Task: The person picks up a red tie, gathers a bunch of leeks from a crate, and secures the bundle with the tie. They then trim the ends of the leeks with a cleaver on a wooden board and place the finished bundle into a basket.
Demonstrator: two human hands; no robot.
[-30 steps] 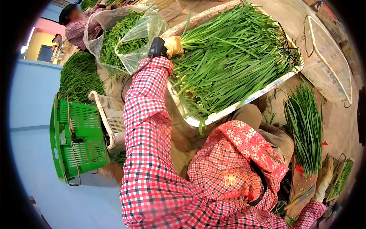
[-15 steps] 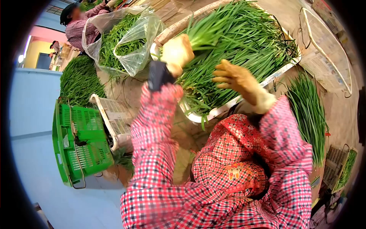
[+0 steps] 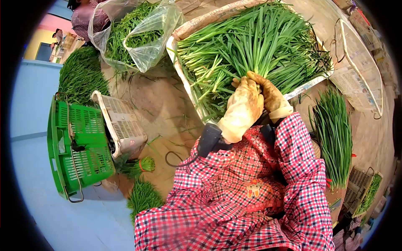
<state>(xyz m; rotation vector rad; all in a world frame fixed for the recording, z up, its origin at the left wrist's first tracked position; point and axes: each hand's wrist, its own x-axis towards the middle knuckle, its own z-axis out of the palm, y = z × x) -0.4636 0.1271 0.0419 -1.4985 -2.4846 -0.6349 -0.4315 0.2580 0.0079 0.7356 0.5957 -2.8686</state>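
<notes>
Both hands wear stained, pale gloves and meet at the near edge of a white basket (image 3: pixel 307 86) full of long green stalks (image 3: pixel 205 31). My left hand (image 3: pixel 245 102) is closed round the base of a bunch of green leaves (image 3: pixel 255 44), whose blades fan out away from me over the heap. Close against it on the right, my right hand (image 3: pixel 272 94) has its fingers curled round the same base. The stem ends are mostly hidden by the gloves.
A clear plastic bag (image 3: pixel 146 54) of greens lies upper left, near a co-worker's checked sleeve (image 3: pixel 92 19). Green (image 3: pixel 86 144) and white baskets (image 3: pixel 125 125) stand left. A banded bunch (image 3: pixel 146 164) lies lower left. Long leaves (image 3: pixel 333 138) and another white basket (image 3: pixel 360 75) are right.
My left hand has come down and right, bringing the bunch in front of me. My right hand, open before, has closed beside it at the bunch's base.
</notes>
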